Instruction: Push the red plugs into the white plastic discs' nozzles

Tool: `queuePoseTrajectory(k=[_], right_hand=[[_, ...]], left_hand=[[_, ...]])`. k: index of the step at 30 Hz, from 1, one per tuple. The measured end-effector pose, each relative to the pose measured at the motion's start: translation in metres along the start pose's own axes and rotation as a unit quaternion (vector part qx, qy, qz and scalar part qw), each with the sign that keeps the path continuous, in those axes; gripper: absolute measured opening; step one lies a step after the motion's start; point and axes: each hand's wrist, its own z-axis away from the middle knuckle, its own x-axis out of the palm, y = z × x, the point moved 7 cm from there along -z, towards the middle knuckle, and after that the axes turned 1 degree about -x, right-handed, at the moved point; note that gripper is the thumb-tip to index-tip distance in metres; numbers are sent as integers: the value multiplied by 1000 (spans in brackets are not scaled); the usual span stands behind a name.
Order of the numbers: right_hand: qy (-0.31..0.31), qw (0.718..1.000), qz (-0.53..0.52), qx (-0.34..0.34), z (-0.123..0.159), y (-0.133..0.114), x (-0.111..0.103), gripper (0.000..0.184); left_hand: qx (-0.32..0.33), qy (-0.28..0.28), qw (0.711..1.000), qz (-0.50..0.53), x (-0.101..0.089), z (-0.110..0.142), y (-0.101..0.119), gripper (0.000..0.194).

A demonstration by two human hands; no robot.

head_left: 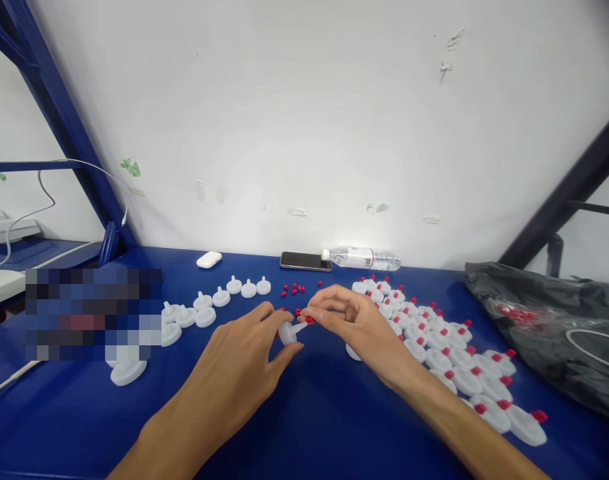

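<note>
Between its thumb and fingers, my left hand (244,350) grips a white nozzle lid (287,333), its spout pointing right. My right hand (349,323) pinches a small red cap (310,319) at the tip of that spout; whether it is seated cannot be told. Beyond the hands lie several loose red caps (295,289). To the left, plain white nozzle lids (203,301) stand in a loose line without caps. On the right sits a dense group of white lids (438,359) with red caps on their spouts, partly hidden by my right forearm.
Along the wall lie a white earbud case (209,259), a black phone (305,261) and a clear bottle (361,258) on its side. A black plastic bag (544,333) with more red caps covers the right side of the blue table (304,427). A pixelated patch hides part of the left.
</note>
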Motion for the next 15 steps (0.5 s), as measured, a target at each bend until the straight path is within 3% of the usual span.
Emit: queuePoseTrajectory(k=[15], right_hand=[[-20,999,-31,4,-2,7,7,19]], left_hand=[[6,14,1000,24,-1,0,0,23]])
